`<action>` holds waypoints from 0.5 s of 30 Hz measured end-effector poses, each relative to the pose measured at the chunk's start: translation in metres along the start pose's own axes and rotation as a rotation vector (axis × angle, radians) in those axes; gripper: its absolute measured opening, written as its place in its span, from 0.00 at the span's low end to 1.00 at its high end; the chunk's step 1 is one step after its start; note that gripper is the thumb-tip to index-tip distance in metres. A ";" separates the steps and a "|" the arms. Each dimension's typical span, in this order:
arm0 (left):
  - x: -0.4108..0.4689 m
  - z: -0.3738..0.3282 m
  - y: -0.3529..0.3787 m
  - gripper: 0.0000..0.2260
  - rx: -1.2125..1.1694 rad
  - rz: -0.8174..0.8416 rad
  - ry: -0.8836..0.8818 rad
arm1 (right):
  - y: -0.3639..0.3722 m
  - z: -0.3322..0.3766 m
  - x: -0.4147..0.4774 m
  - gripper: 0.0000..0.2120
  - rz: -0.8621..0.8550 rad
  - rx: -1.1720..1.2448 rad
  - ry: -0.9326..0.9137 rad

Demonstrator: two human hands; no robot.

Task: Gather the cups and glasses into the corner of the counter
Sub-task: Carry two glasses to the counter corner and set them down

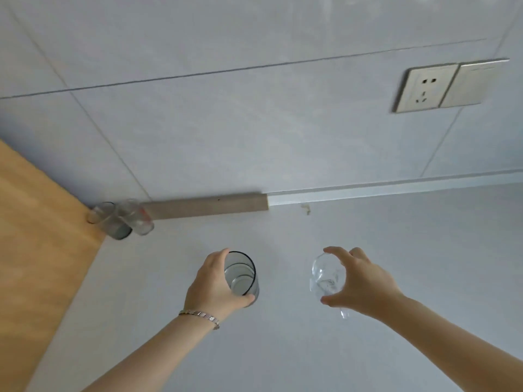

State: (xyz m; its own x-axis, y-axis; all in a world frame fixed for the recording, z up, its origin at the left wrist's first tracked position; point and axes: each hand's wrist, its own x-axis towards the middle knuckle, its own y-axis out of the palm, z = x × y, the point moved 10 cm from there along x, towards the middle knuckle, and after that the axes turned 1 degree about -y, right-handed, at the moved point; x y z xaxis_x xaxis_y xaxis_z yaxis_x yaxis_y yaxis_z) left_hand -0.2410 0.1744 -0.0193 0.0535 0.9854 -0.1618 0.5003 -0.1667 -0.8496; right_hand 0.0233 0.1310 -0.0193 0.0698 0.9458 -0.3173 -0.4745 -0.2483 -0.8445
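Wrapping a dark-rimmed tumbler [241, 274], the left grip [215, 284] held it above the bench [396, 264]; the right grip [359, 281] clasped a clear glass [325, 275], both well short of two glasses [121, 217] in the corner.

Soft, even daylight is spread across the pale grey counter [396, 264]; shadows are faint. Two clear glasses [121, 219] at its far-left corner are smeared by blur, and lines are bent by wide-angle distortion.

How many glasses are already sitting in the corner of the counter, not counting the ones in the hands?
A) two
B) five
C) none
A: two glasses stand together in the corner, while the left hand and right hand each hold another.
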 end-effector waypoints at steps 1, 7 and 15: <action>0.002 0.026 -0.014 0.45 0.004 -0.004 -0.015 | 0.010 0.026 0.006 0.42 0.006 -0.013 -0.015; 0.025 0.146 -0.079 0.44 -0.007 -0.033 -0.131 | 0.055 0.145 0.034 0.43 0.038 -0.042 -0.079; 0.109 0.173 -0.112 0.43 0.187 0.028 -0.062 | 0.084 0.209 0.059 0.43 0.020 -0.051 -0.095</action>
State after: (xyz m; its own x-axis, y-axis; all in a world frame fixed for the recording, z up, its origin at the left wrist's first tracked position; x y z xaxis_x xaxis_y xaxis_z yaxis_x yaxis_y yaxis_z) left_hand -0.4409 0.2945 -0.0287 0.0091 0.9772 -0.2123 0.3303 -0.2033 -0.9217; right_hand -0.1956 0.2096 -0.0192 -0.0236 0.9556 -0.2937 -0.4292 -0.2750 -0.8603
